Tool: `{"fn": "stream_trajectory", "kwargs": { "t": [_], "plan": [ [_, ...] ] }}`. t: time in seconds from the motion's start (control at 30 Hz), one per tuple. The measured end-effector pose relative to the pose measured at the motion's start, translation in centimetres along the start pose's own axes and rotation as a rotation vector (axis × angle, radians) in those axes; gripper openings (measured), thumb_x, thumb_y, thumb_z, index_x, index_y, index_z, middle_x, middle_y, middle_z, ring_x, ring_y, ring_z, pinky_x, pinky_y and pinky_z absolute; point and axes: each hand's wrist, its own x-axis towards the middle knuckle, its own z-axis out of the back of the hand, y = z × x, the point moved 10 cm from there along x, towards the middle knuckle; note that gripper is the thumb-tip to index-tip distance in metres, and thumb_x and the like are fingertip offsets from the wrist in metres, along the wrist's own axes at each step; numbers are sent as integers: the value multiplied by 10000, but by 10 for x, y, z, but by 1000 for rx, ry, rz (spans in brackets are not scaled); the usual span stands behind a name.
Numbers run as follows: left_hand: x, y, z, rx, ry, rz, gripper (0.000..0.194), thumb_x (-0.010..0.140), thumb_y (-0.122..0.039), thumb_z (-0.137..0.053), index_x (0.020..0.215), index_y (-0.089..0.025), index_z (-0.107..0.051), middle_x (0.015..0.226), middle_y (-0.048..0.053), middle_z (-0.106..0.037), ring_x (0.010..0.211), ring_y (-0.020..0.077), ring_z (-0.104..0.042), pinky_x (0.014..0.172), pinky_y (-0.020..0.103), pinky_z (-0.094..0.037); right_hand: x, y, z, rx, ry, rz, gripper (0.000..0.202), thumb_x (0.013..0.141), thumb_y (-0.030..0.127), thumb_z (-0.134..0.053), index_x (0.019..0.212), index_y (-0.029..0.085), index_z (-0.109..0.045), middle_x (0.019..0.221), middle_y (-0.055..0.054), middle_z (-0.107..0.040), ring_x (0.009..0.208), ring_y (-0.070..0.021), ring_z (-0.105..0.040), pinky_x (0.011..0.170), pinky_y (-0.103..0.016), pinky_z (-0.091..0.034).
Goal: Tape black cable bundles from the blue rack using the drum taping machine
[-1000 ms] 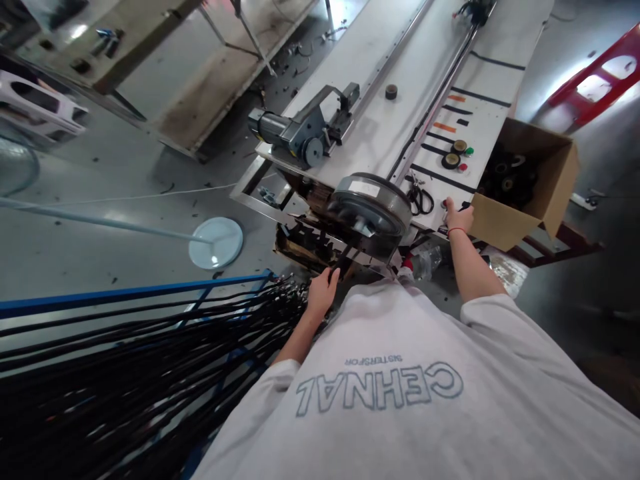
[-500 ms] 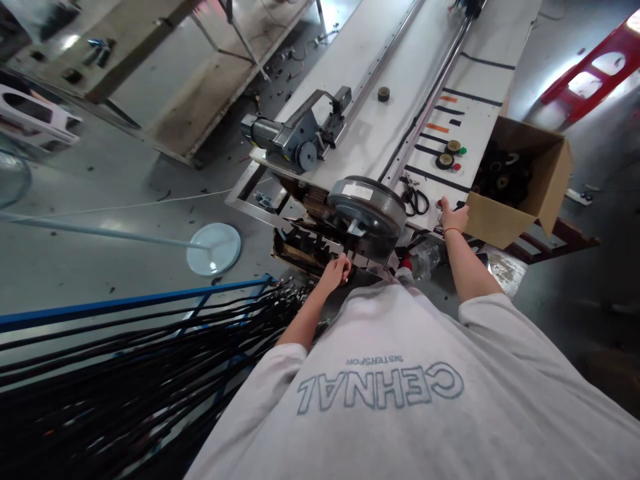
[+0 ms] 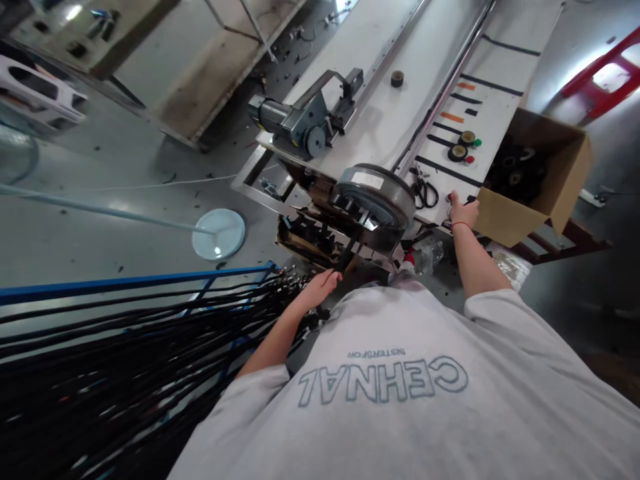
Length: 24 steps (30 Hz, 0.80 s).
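My left hand (image 3: 324, 287) is closed on a dark strip (image 3: 347, 253) that runs down from the round machine head (image 3: 375, 193) at the bench end. My right hand (image 3: 464, 211) rests at the near right corner of the white bench (image 3: 435, 212), by small buttons; its fingers are bent and I cannot make out anything in them. Black scissors (image 3: 426, 193) lie just left of that hand. Beyond them are tape rolls (image 3: 457, 153) beside a green and a red button.
A grey motor unit (image 3: 287, 120) stands on the bench's left side. An open cardboard box (image 3: 513, 217) with dark rolls is at the right. Many black cables (image 3: 150, 353) hang on a blue rack (image 3: 125, 287) at lower left. A round pale base (image 3: 219, 234) stands on the floor.
My left hand has moved left and down, away from the round machine head, and more of the dark strip shows. My right hand stays at the bench corner. The view has shifted slightly.
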Motion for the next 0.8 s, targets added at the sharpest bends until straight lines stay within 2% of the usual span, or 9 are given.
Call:
{"fn": "stream_trajectory", "kwargs": {
  "t": [0.07,0.13,0.23,0.4,0.7,0.8],
  "plan": [
    [-9,-15,7,199,-190,-78,382,967,-497,-421,923,-187,-638,664,27,-584,604,172,-552,620,288,-452,1,1,0,5,-4,10,734,828,648,-676,1266,81,-518,1278,-279,-609,1250,-396,-588,1063,-549,-440],
    [-13,-26,6,301,-257,-103,359,980,-438,-393,961,-184,-646,718,50,-643,669,196,-606,683,301,-465,2,2,0,18,-7,22,723,827,641,-679,1259,84,-522,1279,-276,-610,1249,-393,-587,1067,-545,-438],
    [-7,-39,3,323,-277,-111,363,998,-393,-354,975,-184,-650,723,56,-668,676,203,-629,687,295,-463,3,2,-1,24,-6,23,727,836,639,-670,1279,85,-510,1275,-275,-612,1264,-396,-575,1069,-555,-434],
    [16,-60,4,330,-356,-165,344,1008,-377,-376,955,-180,-653,766,67,-694,733,207,-650,727,294,-469,5,1,-1,23,-9,27,715,826,639,-682,1267,100,-521,1262,-264,-620,1245,-389,-589,1059,-552,-445],
    [62,-72,-5,287,-391,-172,295,1016,-340,-414,903,-177,-632,776,55,-695,779,197,-664,753,278,-467,5,-2,-4,19,8,12,755,830,654,-666,1295,82,-502,1300,-277,-604,1263,-392,-577,1086,-553,-415],
    [73,-77,-8,261,-392,-166,296,1018,-374,-436,909,-177,-629,762,52,-685,768,207,-676,735,278,-460,4,-1,-4,30,14,18,753,830,651,-667,1301,88,-498,1310,-269,-602,1263,-381,-578,1086,-539,-421]
  ]
}}
